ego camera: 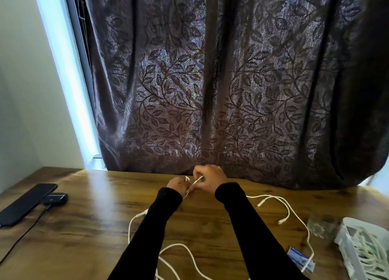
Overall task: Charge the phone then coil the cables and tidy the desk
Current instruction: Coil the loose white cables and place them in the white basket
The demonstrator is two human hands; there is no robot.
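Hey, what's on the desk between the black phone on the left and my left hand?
In the head view, only bare wooden desk lies between the phone and the left hand, apart from the small black charger beside the phone.

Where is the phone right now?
In the head view the phone lies flat at the far left of the wooden desk, beside a small black charger block, well away from both hands.

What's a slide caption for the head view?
Both hands coiling a white cable on the desk; phone lies at left.
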